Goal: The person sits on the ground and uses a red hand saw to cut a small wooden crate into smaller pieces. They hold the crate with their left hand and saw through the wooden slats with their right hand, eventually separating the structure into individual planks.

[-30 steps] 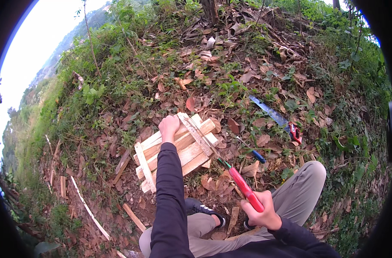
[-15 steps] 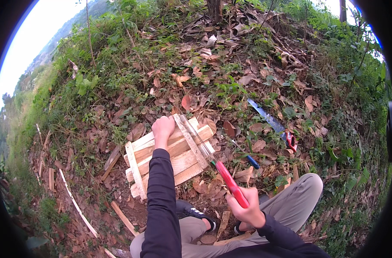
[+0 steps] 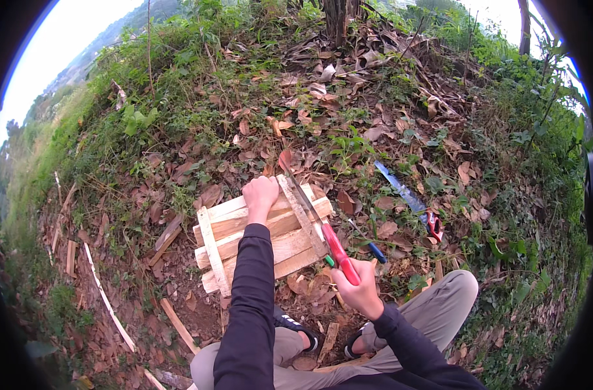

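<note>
A small panel of rough wooden slats (image 3: 290,247) lies on the ground before me, crossed by a left batten (image 3: 211,250) and a right batten (image 3: 300,211). My left hand (image 3: 261,195) is closed over the panel's far edge, close to the right batten. My right hand (image 3: 360,286) grips the red handle of a hand saw (image 3: 336,245). The saw's narrow blade lies along the outer side of the right batten, across the slat ends, and points away from me. Beside the handle shows a small green piece (image 3: 329,260); what it belongs to is unclear.
A second saw (image 3: 407,195) with a red and black handle lies on the leaves at the right. Nearer the panel is a blue-handled tool (image 3: 376,252) with a thin shaft. Wood strips (image 3: 178,324) are scattered at the left. My bent knee (image 3: 459,286) is at the right.
The saw and my right hand have moved forward, away from me, so the blade reaches farther past the panel's far edge. My left hand keeps its hold. The view has shifted slightly.
</note>
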A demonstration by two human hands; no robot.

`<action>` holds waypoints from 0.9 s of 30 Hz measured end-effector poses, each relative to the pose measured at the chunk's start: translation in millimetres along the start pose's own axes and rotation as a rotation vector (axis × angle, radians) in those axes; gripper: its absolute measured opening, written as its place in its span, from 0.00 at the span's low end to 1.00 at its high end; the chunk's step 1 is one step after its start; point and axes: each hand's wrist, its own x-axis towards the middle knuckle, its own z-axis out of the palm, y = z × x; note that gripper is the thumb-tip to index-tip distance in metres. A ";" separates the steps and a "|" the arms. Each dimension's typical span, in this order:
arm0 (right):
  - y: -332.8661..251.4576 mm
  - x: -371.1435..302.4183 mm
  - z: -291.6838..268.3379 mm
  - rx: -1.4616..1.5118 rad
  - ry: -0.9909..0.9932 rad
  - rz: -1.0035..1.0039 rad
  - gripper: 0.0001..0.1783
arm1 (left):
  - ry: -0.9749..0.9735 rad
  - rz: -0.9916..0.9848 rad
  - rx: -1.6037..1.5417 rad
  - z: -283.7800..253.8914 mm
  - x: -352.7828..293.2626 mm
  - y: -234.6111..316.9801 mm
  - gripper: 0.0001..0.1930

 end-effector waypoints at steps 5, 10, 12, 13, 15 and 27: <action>-31.0 -68.3 -25.1 0.053 -0.039 0.120 0.12 | 0.003 -0.054 -0.033 -4.6 5.4 -13.8 0.26; -43.0 -64.1 -29.9 0.064 -0.018 0.146 0.12 | -0.034 -0.066 -0.040 -0.7 8.1 -26.8 0.27; -12.9 -17.0 -10.3 0.070 0.002 0.103 0.14 | -0.027 -0.032 -0.029 1.2 5.1 -10.0 0.27; -16.3 -3.5 -5.1 0.011 0.004 0.042 0.15 | 0.002 -0.093 -0.059 -0.3 6.3 -12.6 0.27; -17.8 -1.9 -6.8 -0.007 0.001 0.023 0.15 | -0.001 -0.103 -0.064 -7.0 15.4 -19.4 0.27; -27.4 31.0 -0.9 -0.015 0.004 -0.028 0.16 | -0.014 -0.082 -0.027 -12.9 12.4 -23.5 0.28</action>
